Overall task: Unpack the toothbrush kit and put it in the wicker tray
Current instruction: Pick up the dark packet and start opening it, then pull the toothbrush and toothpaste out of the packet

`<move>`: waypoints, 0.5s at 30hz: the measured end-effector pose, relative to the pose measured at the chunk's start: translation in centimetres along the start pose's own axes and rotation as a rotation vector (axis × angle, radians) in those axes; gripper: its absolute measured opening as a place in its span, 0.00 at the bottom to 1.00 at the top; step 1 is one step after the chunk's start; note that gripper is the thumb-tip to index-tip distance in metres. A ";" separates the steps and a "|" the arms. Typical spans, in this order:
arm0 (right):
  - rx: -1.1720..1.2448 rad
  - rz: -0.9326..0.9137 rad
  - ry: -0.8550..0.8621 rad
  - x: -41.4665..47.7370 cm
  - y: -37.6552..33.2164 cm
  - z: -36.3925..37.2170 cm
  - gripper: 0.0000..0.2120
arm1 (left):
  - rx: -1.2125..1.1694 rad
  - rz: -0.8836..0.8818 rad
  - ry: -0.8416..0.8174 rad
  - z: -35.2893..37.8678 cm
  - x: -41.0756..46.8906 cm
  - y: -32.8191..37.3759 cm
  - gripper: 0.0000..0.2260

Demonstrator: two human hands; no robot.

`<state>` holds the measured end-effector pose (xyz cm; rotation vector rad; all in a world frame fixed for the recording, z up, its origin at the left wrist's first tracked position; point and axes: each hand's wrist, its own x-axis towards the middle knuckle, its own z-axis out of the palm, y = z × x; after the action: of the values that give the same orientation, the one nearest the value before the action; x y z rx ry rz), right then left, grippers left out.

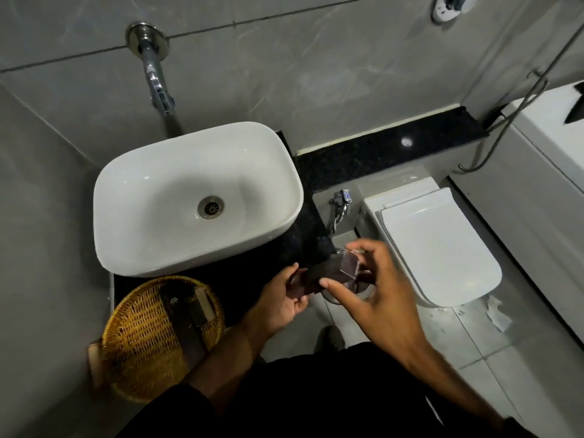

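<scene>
A small dark brown toothbrush kit box (328, 275) is held in the air to the right of the sink, above the floor. My left hand (284, 303) grips its near end from below. My right hand (376, 286) pinches the box's far end, where a flap looks lifted; thumb and fingers touch it. The round wicker tray (139, 339) sits on the dark counter at the lower left, in front of the basin. Inside it lie dark flat packets (186, 314), one with a pale end piece. The box is apart from the tray, well to its right.
A white basin (196, 197) fills the counter, with a chrome tap (158, 86) on the wall above. A closed white toilet (439, 245) stands to the right. A round bin (357, 287) sits on the floor under my hands. A black stone ledge (388, 151) runs behind.
</scene>
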<state>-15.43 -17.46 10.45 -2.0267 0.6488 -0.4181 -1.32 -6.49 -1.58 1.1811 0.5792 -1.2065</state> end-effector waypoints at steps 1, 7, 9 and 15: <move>0.019 -0.024 -0.001 0.3 -0.6 0.0 0.29 | 0.012 -0.026 -0.029 0.3 -0.2 -0.2 0.10; -0.063 -0.148 -0.004 0.7 -2.5 -0.4 0.24 | 0.070 -0.028 -0.059 0.6 -0.7 -1.3 0.13; -0.042 -0.171 0.039 0.5 -2.6 -0.8 0.23 | 0.040 -0.032 -0.049 0.5 -1.0 -1.7 0.14; -0.020 -0.186 0.081 -0.3 -3.0 -1.5 0.25 | 0.102 -0.053 -0.079 2.0 -2.2 -1.4 0.12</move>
<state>-15.58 -17.03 13.75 -2.1058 0.5160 -0.6083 -3.73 -7.35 0.47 1.2044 0.4968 -1.3350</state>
